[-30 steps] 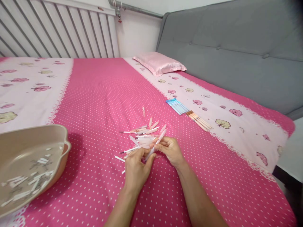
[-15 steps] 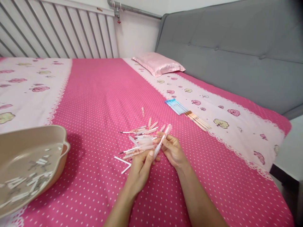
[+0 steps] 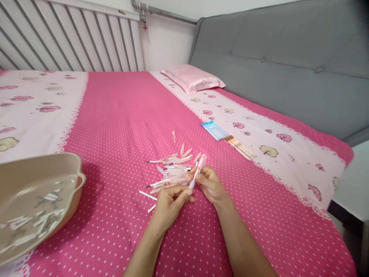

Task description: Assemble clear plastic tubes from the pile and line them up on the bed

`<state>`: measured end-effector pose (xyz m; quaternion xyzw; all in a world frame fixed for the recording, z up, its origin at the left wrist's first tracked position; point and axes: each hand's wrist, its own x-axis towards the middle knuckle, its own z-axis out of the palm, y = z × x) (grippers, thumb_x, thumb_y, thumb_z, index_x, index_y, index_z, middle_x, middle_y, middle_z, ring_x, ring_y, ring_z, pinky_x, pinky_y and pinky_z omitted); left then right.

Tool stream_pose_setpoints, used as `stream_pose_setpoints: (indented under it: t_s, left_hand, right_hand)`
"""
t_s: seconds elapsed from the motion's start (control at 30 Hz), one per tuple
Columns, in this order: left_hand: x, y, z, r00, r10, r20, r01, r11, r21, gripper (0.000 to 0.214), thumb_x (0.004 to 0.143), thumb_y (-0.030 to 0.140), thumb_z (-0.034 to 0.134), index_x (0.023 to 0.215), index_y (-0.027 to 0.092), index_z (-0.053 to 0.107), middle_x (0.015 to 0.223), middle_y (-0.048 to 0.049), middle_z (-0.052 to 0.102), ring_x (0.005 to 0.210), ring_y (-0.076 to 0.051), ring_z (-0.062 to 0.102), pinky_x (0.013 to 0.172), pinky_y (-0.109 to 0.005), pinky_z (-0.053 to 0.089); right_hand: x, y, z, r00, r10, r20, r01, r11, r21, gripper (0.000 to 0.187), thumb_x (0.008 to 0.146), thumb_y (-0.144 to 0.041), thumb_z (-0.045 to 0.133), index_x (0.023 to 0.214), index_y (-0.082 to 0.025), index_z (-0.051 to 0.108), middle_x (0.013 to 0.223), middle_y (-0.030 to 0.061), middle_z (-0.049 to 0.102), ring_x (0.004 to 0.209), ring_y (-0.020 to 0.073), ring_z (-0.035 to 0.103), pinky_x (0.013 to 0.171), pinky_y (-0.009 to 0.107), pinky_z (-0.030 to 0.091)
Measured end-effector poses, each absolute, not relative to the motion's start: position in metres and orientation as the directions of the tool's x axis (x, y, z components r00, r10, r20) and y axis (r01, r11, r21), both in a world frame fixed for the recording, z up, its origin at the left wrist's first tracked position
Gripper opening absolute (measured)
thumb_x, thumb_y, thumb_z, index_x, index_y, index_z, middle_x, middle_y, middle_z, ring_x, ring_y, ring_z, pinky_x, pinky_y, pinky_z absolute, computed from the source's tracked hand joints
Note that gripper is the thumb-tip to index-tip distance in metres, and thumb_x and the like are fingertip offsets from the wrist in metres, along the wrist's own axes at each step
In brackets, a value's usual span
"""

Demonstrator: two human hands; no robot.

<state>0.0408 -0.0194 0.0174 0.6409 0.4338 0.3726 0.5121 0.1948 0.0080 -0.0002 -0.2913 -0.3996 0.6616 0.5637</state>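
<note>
Both hands hold one pale pink translucent plastic pen (image 3: 199, 166) just above a loose pile of pen parts (image 3: 173, 171) on the pink polka-dot bedsheet (image 3: 121, 115). The right hand (image 3: 210, 185) pinches its barrel firmly. The left hand (image 3: 170, 204) closes its fingertips on the lower end. Since half a second ago the pen has sunk slightly and the hands have drawn closer together, so the pen parts seem to be pressed together. There is open sheet all round. A beige plastic tray (image 3: 75, 169) sits well to the left and a row of blue and orange pens (image 3: 227, 137) well to the right.

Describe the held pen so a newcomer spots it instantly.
On the pink polka-dot bedspread, find the heap of pen parts mid-bed. At its right edge, the pink-capped pen sits between the left hand and right hand: the only one lifted off the cloth, cap tilted upward.
</note>
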Motion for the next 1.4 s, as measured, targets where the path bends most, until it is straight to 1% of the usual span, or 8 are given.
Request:
stream_pose_setpoints:
  t_s: [0.2, 0.47, 0.63, 0.8, 0.93, 1.0, 1.2, 1.4]
  left_hand:
    - [0.048, -0.02, 0.017, 0.208, 0.971, 0.117, 0.245, -0.167, 0.955, 0.024, 0.079, 0.034, 0.058, 0.081, 0.014, 0.07, 0.077, -0.0034, 0.071, 0.07, -0.017, 0.063, 0.068, -0.026, 0.047]
    - [0.047, -0.018, 0.01, -0.051, 0.983, 0.178, 0.269, -0.158, 0.95, 0.033, 0.078, 0.043, 0.057, 0.093, 0.016, 0.067, 0.087, -0.0057, 0.071, 0.072, -0.018, 0.066, 0.068, -0.029, 0.051]
    - [0.05, -0.019, 0.01, -0.045, 0.93, 0.364, 0.455, -0.305, 0.836, 0.033, 0.075, 0.044, 0.06, 0.096, 0.018, 0.065, 0.084, -0.0039, 0.07, 0.067, -0.017, 0.064, 0.063, -0.028, 0.051]
    - [0.064, -0.027, 0.019, 0.015, 0.839, 0.544, 0.593, -0.445, 0.67, 0.043, 0.074, 0.042, 0.062, 0.109, 0.017, 0.056, 0.098, -0.0072, 0.067, 0.079, -0.019, 0.063, 0.072, -0.033, 0.052]
    - [0.083, -0.04, 0.019, 0.209, 0.789, 0.578, 0.644, -0.556, 0.526, 0.038, 0.081, 0.041, 0.053, 0.11, 0.018, 0.054, 0.104, -0.0092, 0.065, 0.092, -0.023, 0.061, 0.081, -0.038, 0.049]
    - [0.095, -0.05, 0.016, 0.347, 0.773, 0.531, 0.639, -0.609, 0.469, 0.045, 0.082, 0.044, 0.051, 0.117, 0.017, 0.051, 0.116, -0.012, 0.06, 0.107, -0.026, 0.056, 0.09, -0.043, 0.045]
    - [0.122, -0.079, -0.003, 0.701, 0.67, 0.245, 0.593, -0.738, 0.323, 0.068, 0.082, 0.06, 0.04, 0.136, 0.018, 0.038, 0.144, -0.0136, 0.034, 0.13, -0.03, 0.034, 0.104, -0.047, 0.033]
    - [0.125, -0.081, -0.016, 0.78, 0.596, 0.192, 0.552, -0.799, 0.239, 0.068, 0.084, 0.06, 0.035, 0.139, 0.019, 0.034, 0.145, -0.0125, 0.031, 0.134, -0.028, 0.026, 0.109, -0.047, 0.024]
  right_hand:
    - [0.189, 0.01, 0.001, -0.176, 0.982, 0.066, -0.481, -0.027, -0.876, 0.023, 0.065, -0.036, 0.074, 0.081, -0.019, 0.07, 0.066, 0.0014, 0.068, 0.058, 0.0124, 0.061, 0.064, 0.025, 0.048]
    - [0.172, 0.005, 0.008, -0.272, 0.952, 0.137, -0.438, 0.004, -0.899, 0.029, 0.069, -0.035, 0.07, 0.094, -0.021, 0.069, 0.086, 0.0018, 0.069, 0.078, 0.0152, 0.064, 0.078, 0.03, 0.049]
    - [0.167, -0.002, 0.019, -0.131, 0.982, 0.138, -0.413, 0.073, -0.908, 0.027, 0.071, -0.039, 0.067, 0.085, -0.017, 0.069, 0.077, 0.0025, 0.068, 0.067, 0.014, 0.062, 0.067, 0.026, 0.048]
    - [0.185, -0.004, 0.039, 0.101, 0.985, 0.14, -0.405, 0.169, -0.899, 0.029, 0.073, -0.042, 0.063, 0.088, -0.017, 0.062, 0.074, 0.0017, 0.067, 0.067, 0.013, 0.061, 0.069, 0.026, 0.048]
    - [0.228, -0.009, 0.049, 0.229, 0.971, 0.072, -0.208, 0.121, -0.971, 0.04, 0.074, -0.048, 0.058, 0.098, -0.016, 0.059, 0.071, 0.001, 0.065, 0.061, 0.0112, 0.058, 0.062, 0.024, 0.046]
    - [0.255, -0.016, 0.047, 0.322, 0.946, 0.03, -0.011, 0.036, -0.999, 0.043, 0.074, -0.051, 0.054, 0.098, -0.016, 0.06, 0.071, 0.0017, 0.064, 0.06, 0.0109, 0.057, 0.06, 0.023, 0.045]
    - [0.341, -0.041, 0.018, 0.547, 0.837, 0.0, 0.267, -0.175, -0.948, 0.037, 0.072, -0.046, 0.054, 0.084, -0.013, 0.065, 0.068, 0.004, 0.063, 0.057, 0.0137, 0.054, 0.054, 0.023, 0.038]
    - [0.41, -0.051, 0.001, 0.659, 0.749, 0.065, 0.507, -0.379, -0.774, 0.033, 0.075, -0.041, 0.05, 0.085, -0.017, 0.069, 0.076, 0.0049, 0.067, 0.072, 0.0196, 0.059, 0.065, 0.026, 0.039]
